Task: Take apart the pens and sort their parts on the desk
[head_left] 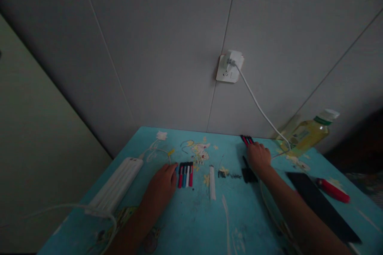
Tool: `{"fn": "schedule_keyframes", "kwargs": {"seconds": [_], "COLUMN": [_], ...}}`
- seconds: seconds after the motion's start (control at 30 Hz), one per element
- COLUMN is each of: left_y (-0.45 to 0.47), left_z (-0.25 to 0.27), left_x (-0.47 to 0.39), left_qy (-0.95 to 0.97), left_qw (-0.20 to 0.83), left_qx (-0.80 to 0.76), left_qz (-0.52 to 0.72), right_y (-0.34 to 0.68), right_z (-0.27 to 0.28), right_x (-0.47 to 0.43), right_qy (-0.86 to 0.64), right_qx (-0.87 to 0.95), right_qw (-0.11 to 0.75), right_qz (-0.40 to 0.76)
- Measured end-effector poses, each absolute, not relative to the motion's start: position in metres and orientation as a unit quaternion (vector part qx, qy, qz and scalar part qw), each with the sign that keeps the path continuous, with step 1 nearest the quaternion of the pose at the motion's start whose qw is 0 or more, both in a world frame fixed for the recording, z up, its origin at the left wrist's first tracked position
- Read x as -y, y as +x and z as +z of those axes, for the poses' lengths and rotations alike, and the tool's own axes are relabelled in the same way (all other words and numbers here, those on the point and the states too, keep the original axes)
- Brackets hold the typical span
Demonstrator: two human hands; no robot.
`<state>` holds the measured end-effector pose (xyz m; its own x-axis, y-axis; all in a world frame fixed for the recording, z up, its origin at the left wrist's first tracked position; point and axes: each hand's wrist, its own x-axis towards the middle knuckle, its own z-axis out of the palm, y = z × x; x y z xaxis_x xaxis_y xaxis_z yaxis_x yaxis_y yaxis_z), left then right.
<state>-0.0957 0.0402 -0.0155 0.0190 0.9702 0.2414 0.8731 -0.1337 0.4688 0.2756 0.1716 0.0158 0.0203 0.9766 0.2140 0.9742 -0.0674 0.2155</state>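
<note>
My left hand (164, 181) rests on the blue table at the left end of a row of short pens (186, 175). Its fingers are closed at a small blue pen piece (176, 166). The row has red, blue and white barrels with black tops. Farther back on the right, my right hand (259, 156) has its fingers curled down at the near ends of another group of red and black pens (247, 140); whatever is under the fingertips is hidden. Thin white sticks (212, 182) and small black parts (229, 175) lie between the hands.
A white power strip (118, 185) lies on the left. Black pieces (249, 175) sit beside my right wrist. Farther right are a dark flat board (320, 205), a red-handled tool (333, 190) and a bottle of yellow liquid (309, 133). A white cable (257, 103) hangs from the wall socket (226, 75).
</note>
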Motion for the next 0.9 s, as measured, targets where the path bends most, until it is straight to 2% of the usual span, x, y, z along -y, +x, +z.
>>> {"fn": "schedule_keyframes", "kwargs": {"seconds": [0.27,0.53,0.9], "left_y": [-0.096,-0.097,-0.097], "left_z": [-0.013,-0.018,-0.017], "left_x": [-0.039,-0.038,-0.039], "left_qy": [0.718,0.717,0.707], "left_qw": [0.072,0.066,0.068], "left_qx": [-0.654,-0.655,-0.669], "left_qz": [0.228,0.230,0.219], "right_y": [0.284,0.288,0.264], "right_z": [0.008,0.002,0.022], "right_x": [-0.182,-0.186,-0.158], "right_qy": [0.722,0.707,0.606], "right_qx": [-0.678,-0.692,-0.745], "right_qw": [-0.014,-0.066,-0.255], "right_qz": [0.138,0.130,0.110]}}
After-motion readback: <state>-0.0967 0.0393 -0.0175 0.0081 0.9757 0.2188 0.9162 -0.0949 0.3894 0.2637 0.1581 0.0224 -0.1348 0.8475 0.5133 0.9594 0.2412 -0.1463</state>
